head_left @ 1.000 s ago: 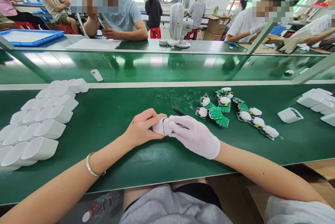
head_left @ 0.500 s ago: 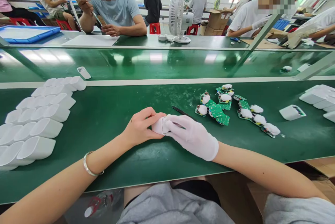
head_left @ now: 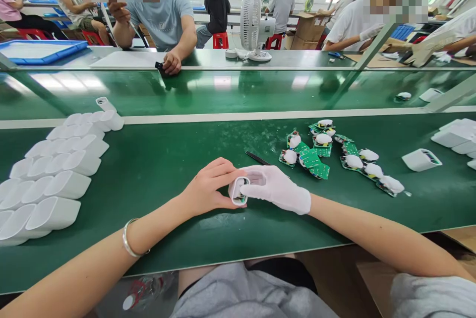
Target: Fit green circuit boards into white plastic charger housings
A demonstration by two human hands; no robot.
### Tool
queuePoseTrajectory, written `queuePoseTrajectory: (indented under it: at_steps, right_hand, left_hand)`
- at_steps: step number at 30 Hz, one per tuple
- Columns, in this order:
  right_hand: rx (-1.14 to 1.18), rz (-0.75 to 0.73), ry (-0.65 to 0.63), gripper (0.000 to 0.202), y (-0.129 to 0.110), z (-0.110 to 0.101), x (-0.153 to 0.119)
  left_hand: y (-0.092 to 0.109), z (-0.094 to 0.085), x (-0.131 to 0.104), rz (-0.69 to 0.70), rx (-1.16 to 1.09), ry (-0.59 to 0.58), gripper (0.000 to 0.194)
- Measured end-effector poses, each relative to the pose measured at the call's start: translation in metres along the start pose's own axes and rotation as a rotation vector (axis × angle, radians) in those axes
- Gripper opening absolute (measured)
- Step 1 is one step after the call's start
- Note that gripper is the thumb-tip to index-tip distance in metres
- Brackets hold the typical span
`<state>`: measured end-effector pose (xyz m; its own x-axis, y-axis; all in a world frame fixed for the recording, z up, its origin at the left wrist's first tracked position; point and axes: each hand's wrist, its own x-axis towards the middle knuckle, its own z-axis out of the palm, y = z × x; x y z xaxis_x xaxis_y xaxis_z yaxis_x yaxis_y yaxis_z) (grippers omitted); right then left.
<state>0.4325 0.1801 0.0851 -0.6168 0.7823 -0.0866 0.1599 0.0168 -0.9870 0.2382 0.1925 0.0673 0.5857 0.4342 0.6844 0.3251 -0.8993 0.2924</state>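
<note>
My bare left hand (head_left: 213,186) grips a white plastic housing (head_left: 233,192) from its left side, thumb below and fingers above. The housing's open end is turned up toward me, and a bit of green circuit board shows inside. Against that opening rests my gloved right hand (head_left: 273,189), thumb at the mouth and other fingers curled behind the rim; whether it pinches the housing or the board is hard to make out. Just behind the glove lies a thin black tool (head_left: 257,158). Several green circuit boards (head_left: 313,160) with white blobs lie to the right.
Rows of empty white housings (head_left: 55,214) stand at the left. One more housing (head_left: 422,159) lies at the right, near a stack (head_left: 455,134). Beyond the white strip runs a green belt (head_left: 230,90); a fan (head_left: 251,25) and co-workers are across it.
The housing has turned so its open end now faces me. My right thumb has shifted to its mouth. Across the belt, a co-worker's hand has lowered with a small black piece.
</note>
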Motion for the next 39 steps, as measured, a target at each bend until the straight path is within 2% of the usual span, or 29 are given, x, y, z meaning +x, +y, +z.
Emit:
queuePoseTrajectory:
  at_steps: [2, 4, 6, 7, 9, 11, 13, 16, 18, 20, 24, 27, 34, 39]
  right_hand:
    - [-0.296, -0.014, 0.095, 0.039, -0.005, -0.005, -0.003]
    - [-0.691, -0.009, 0.267, 0.038, -0.007, -0.014, -0.006]
    - [-1.047, 0.063, 0.409, 0.038, -0.006, -0.025, -0.007]
    - [-1.176, 0.116, 0.419, 0.035, -0.004, -0.030, -0.007]
    - [-1.292, 0.197, 0.324, 0.023, -0.001, -0.039, -0.005]
    - [-1.233, 0.226, 0.256, 0.014, 0.000, -0.045, -0.003]
    - [-0.994, 0.241, 0.261, 0.012, -0.004, -0.047, -0.003]
    - [-0.307, 0.249, 0.262, 0.011, -0.011, -0.045, -0.003]
    - [0.129, 0.216, 0.288, 0.017, -0.012, -0.040, 0.000]
    - [0.349, 0.185, 0.365, 0.026, -0.007, -0.034, 0.005]
    - [0.424, 0.150, 0.502, 0.038, 0.010, -0.022, 0.017]
    - [0.441, 0.099, 0.544, 0.042, 0.020, -0.018, 0.021]
    - [0.403, 0.065, 0.548, 0.040, 0.018, -0.011, 0.020]
    - [0.281, 0.057, 0.410, 0.037, 0.013, -0.008, 0.017]
  left_hand:
    - [-0.003, -0.003, 0.000, -0.117, -0.105, -0.085, 0.040]
    - [-0.007, -0.007, -0.001, -0.285, -0.199, -0.207, 0.040]
    - [-0.011, -0.011, -0.003, -0.469, -0.261, -0.339, 0.042]
    - [-0.013, -0.012, -0.003, -0.545, -0.276, -0.393, 0.045]
    - [-0.016, -0.013, -0.004, -0.646, -0.290, -0.467, 0.051]
    - [-0.017, -0.013, -0.004, -0.676, -0.302, -0.493, 0.054]
    - [-0.017, -0.013, -0.004, -0.669, -0.319, -0.493, 0.054]
    - [-0.016, -0.012, -0.004, -0.643, -0.361, -0.505, 0.051]
    - [-0.014, -0.011, -0.003, -0.628, -0.392, -0.526, 0.050]
    - [-0.013, -0.010, -0.002, -0.615, -0.407, -0.543, 0.051]
    - [-0.013, -0.009, -0.002, -0.599, -0.408, -0.547, 0.057]
    - [-0.014, -0.008, -0.003, -0.591, -0.408, -0.550, 0.060]
    - [-0.014, -0.009, -0.003, -0.584, -0.418, -0.547, 0.056]
    - [-0.013, -0.009, -0.002, -0.559, -0.462, -0.534, 0.052]
